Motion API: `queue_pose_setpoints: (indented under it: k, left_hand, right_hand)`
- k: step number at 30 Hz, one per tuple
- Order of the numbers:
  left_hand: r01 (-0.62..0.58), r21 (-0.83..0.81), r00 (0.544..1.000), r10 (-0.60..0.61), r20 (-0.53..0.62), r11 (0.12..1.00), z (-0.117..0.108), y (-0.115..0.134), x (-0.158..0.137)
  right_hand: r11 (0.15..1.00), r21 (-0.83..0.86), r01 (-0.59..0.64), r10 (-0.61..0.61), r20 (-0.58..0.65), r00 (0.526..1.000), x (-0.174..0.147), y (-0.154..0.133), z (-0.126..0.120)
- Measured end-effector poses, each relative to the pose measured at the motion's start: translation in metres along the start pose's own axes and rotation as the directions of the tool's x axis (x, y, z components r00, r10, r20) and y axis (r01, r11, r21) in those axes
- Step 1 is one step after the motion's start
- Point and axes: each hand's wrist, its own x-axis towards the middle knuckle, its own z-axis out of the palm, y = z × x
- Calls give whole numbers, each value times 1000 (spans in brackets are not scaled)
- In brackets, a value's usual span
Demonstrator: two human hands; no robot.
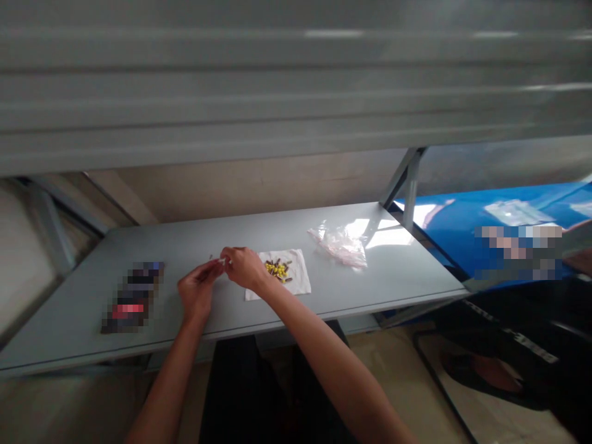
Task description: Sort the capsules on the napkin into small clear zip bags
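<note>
My left hand (198, 285) is closed in a pinch at the left of the white cloth. Its fingertips hold a small white piece (222, 261), too small to make out. Against it, my right hand (245, 266) is also closed, fingertips meeting those of the left; what it grips is mostly hidden. Beneath and beside the right wrist lies the white cloth (301, 277), flat on the grey table (231, 231). On the cloth rests a loose pile of small yellow and dark brown pieces (277, 269). A tiny dark bit (211, 256) sits on the tabletop just beyond my left fingers.
A crumpled clear plastic bag (342, 246) lies right of the cloth. At the left is a blurred-out dark object (134, 296). A grey ribbed panel (277, 92) hangs low over the table. Rightward, another person's forearm (571, 243) reaches over a blue table (444, 228) holding plastic bags.
</note>
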Motion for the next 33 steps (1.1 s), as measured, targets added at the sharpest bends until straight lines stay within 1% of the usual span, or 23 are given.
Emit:
queue_pose_setpoints:
  k: [2,5,8,10,12,15,18,21,25,30,33]
  left_hand:
    - [3,-19,1000,-3,-14,1000,1,0,1]
    - [-1,-36,1000,0,-13,999,2,0,2]
    - [3,-30,1000,-2,14,1000,2,1,1]
    - [-7,-15,999,7,48,1000,2,3,1]
    - [-29,11,995,28,98,1000,3,5,-1]
    - [-79,93,983,62,175,992,3,10,-3]
    - [-148,183,965,102,241,972,3,15,-5]
    - [-211,238,946,137,293,948,3,18,-7]
    - [-293,292,922,189,337,910,3,20,-10]
    - [-376,319,894,250,372,870,6,21,-12]
    - [-411,345,882,272,384,844,8,22,-14]
  right_hand:
    - [1000,15,15,-16,41,999,0,1,5]
    - [994,86,62,-67,61,996,-1,4,7]
    - [984,140,109,-115,40,992,-6,7,3]
    - [982,140,126,-130,17,991,-11,9,-2]
    - [984,121,129,-131,9,991,-16,11,-6]
    - [990,89,110,-111,1,994,-24,13,-8]
    - [990,90,105,-104,-21,994,-29,15,-9]
    - [991,85,106,-105,-19,994,-33,16,-10]
    - [994,42,104,-104,-3,995,-35,16,-13]
    - [996,-34,84,-84,-6,996,-36,13,-13]
    - [993,-103,59,-56,32,998,-35,10,-14]
